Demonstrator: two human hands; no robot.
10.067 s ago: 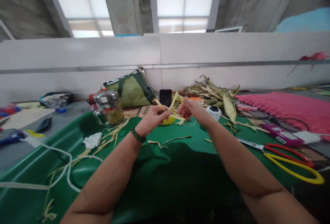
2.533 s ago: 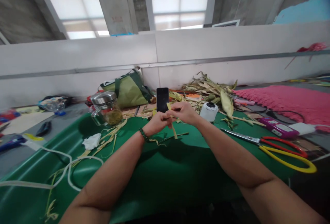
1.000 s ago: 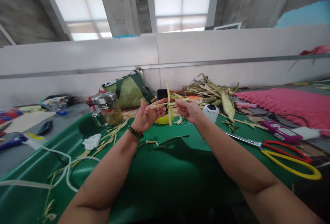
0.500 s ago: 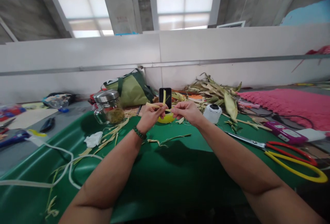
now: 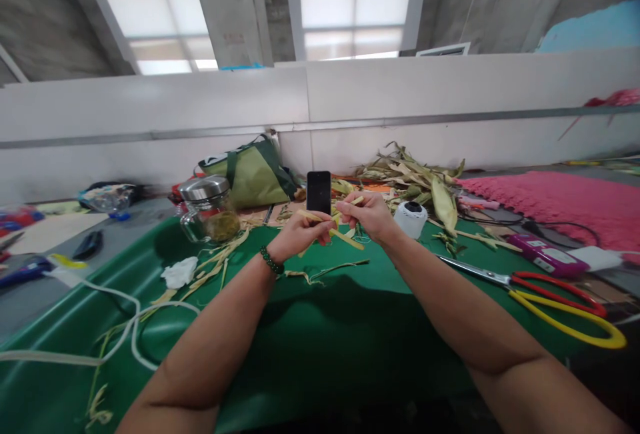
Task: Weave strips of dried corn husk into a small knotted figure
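Observation:
Both my hands are held together above the far part of a green mat (image 5: 320,334). My left hand (image 5: 300,234), with a dark bead bracelet on its wrist, pinches pale yellow corn-husk strips (image 5: 345,238). My right hand (image 5: 370,215) pinches the same crossed strips from the right. One strip sticks out down and to the right below my right hand. A black phone (image 5: 319,191) stands upright just behind my hands. The fingertips of both hands are closed on the strips.
A glass jar with a metal lid (image 5: 207,209) and a green bag (image 5: 253,172) stand at the back left. A husk pile (image 5: 415,177), white thread spool (image 5: 413,218), red-and-yellow scissors (image 5: 555,298), pink cloth (image 5: 560,204) and a white cord (image 5: 100,327) lie around.
The strips stood upright between my hands; now they lie lower and slanted, one end pointing down to the right. My hands have dropped slightly and closed together.

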